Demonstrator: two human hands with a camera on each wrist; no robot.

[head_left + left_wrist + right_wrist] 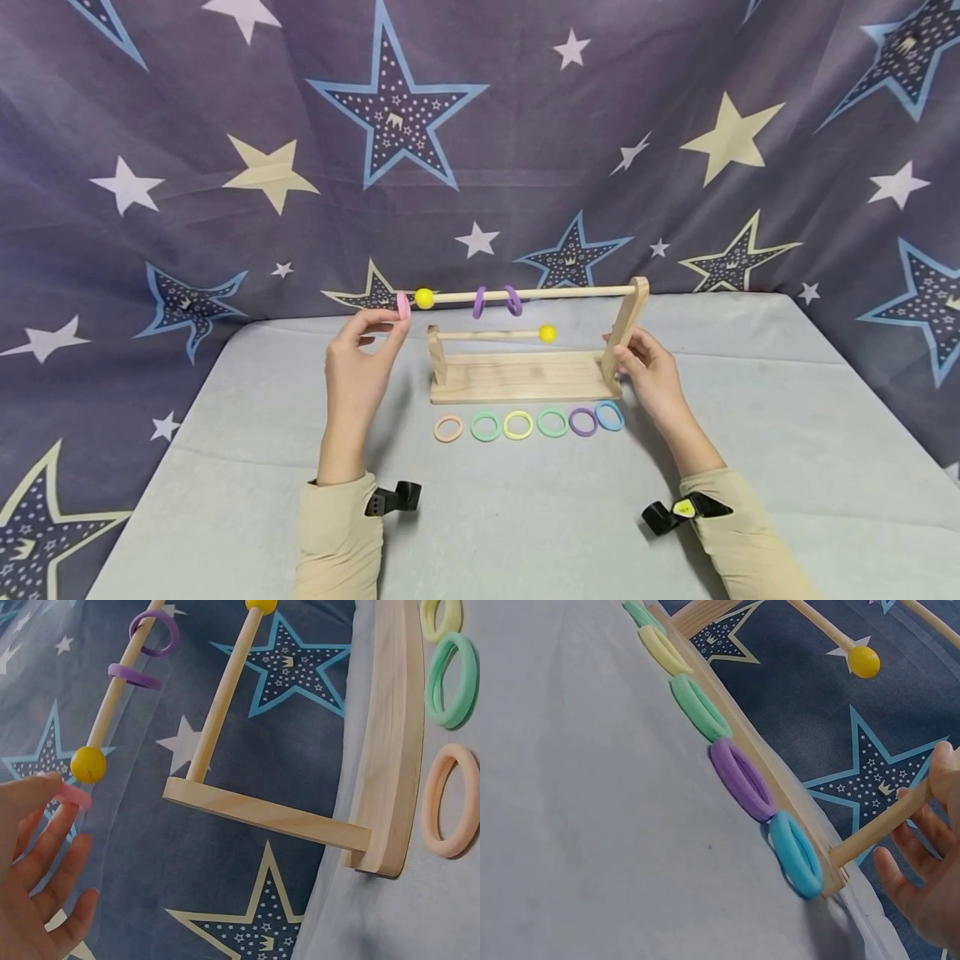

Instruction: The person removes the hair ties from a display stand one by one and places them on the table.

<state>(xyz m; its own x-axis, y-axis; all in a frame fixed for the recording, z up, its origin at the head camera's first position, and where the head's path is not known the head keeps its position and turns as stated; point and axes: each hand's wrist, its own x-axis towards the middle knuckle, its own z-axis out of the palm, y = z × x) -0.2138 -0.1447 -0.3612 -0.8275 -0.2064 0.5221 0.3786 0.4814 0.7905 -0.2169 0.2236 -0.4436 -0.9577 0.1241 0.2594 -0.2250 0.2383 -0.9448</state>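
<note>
My left hand (pixel 362 354) pinches a pink hair tie (pixel 403 305) between thumb and fingertips, right beside the yellow ball (pixel 424 298) at the free end of the upper rod. Two purple hair ties (pixel 513 301) hang on that upper rod (pixel 577 292). The wooden stand (pixel 525 377) has a shorter lower rod (pixel 491 336), bare, with its own yellow ball (pixel 547 333). At the stand's right end my right hand (pixel 654 375) grips the tall upright (pixel 627 327) between thumb and fingers.
In front of the stand lies a row of hair ties: peach (pixel 448 428), green (pixel 486 427), yellow (pixel 518 425), another green (pixel 552 422), purple (pixel 582 422) and blue (pixel 610 415). A star-patterned cloth (pixel 480 167) hangs behind the grey-covered table (pixel 510 517).
</note>
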